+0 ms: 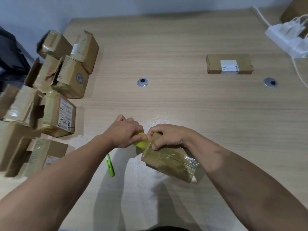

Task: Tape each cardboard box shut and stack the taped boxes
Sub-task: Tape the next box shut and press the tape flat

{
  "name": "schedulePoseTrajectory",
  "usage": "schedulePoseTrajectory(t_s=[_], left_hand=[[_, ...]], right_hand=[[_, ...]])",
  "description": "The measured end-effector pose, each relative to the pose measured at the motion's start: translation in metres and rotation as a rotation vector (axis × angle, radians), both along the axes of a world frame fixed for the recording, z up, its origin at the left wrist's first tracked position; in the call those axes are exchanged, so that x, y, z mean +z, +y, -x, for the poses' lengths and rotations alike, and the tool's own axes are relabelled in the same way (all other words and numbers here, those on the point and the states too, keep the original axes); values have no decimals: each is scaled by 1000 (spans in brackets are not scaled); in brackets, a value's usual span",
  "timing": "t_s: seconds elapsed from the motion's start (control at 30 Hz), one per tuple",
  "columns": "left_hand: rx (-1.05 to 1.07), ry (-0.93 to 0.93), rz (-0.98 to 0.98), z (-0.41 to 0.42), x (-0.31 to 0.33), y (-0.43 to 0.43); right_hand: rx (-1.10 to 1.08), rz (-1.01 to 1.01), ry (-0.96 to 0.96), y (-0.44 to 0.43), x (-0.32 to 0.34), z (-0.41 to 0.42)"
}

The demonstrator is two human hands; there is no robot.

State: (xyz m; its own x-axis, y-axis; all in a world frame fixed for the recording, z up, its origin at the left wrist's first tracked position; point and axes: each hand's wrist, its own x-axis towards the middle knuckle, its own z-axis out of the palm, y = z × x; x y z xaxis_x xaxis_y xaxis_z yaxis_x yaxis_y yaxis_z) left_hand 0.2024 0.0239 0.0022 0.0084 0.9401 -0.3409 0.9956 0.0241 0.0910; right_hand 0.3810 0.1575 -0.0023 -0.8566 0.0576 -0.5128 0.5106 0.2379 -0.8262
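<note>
Head view: cardboard box (166, 164) lies on desk (166, 47), long axis running from the hands toward lower right; right hand (168, 135) grip curled round its far end; left hand (123, 132) grip holds yellow tape roll (141, 142) against that end, from the left. Green cutter (110, 165) nearer left hand.

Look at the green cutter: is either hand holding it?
No, the green cutter lies on the table; the left hand grips the tape roll, the right hand the box.
</note>
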Motion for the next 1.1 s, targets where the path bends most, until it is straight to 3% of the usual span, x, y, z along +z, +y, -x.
schedulePoseTrajectory(t_s=[0.2,0.33,0.57,0.97,1.1], left_hand=[[40,14,5,1,3,-2],[10,65,-77,5,1,-9],[-62,6,-183,-4,-4,-16],[239,-244,-58,1,0,-13],[235,-227,11,3,-2,-12]], right_hand=[[-24,18,-6,-2,-2,-1],[-78,3,-111,-6,-13,-9],[114,-150,-291,-1,-8,-4],[55,11,-145,-1,3,-2],[36,17,-105,-3,3,-2]])
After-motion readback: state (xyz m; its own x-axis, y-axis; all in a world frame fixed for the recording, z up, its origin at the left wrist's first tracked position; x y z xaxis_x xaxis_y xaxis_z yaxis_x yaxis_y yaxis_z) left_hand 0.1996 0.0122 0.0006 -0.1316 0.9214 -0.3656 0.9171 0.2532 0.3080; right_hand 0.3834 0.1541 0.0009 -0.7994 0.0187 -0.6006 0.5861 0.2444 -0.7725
